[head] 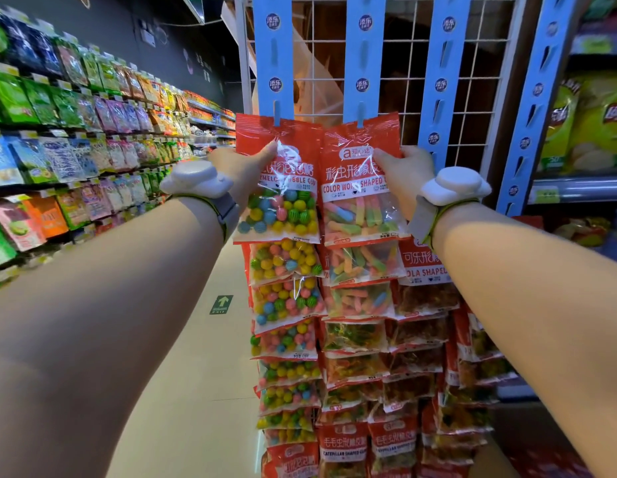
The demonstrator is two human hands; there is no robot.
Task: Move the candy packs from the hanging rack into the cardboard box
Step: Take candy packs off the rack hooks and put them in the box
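While both top packs at frame centre hang from the blue strips [364, 56], the left hand [246, 167] pinches the gum pack [279, 188] and the right hand [403, 174] pinches the worm-candy pack [360, 191], seemingly to tug them off their hooks; no box shows.

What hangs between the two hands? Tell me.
Head view: the gum pack in the left hand and the worm pack in the right hand, side by side.

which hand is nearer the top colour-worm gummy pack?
Right. The right hand pinches the worm gummy pack at its right edge. The left hand grips the neighbouring bubble gum pack, one strip to the left, not touching the worm pack.
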